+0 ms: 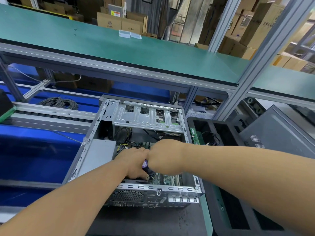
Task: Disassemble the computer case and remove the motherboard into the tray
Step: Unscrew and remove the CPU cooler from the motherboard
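Bench: green mat edge, with a dark mat under the case; nearest item.
Case: open, side panel off, lying flat on the bench. Long axis runs away from the viewer; perforated rear plate with ports faces the viewer, drive cage at the far end.
Left hand: inside the case, fingers curled down toward the board; what it touches is hidden.
Right hand: closed in a fist round a screwdriver, of which only the purple-capped dark handle shows; the tip is covered by the hands. The two hands touch.
Motherboard: green, on the case floor, mostly hidden under the hands; a strip shows near the rear plate and another beyond the knuckles.
Power supply: grey box, left inside the case.
Tray: black, just right of the case, holding a green board and black wires; its near part is cut off by the right forearm.
Grey panel: right of the tray, partly out of frame.
Conveyor: left, beyond blue surfaces, with a cable coil behind.
Shelf: green, overhead on aluminium posts.
Cartons: farthest, stacked in a storeroom.
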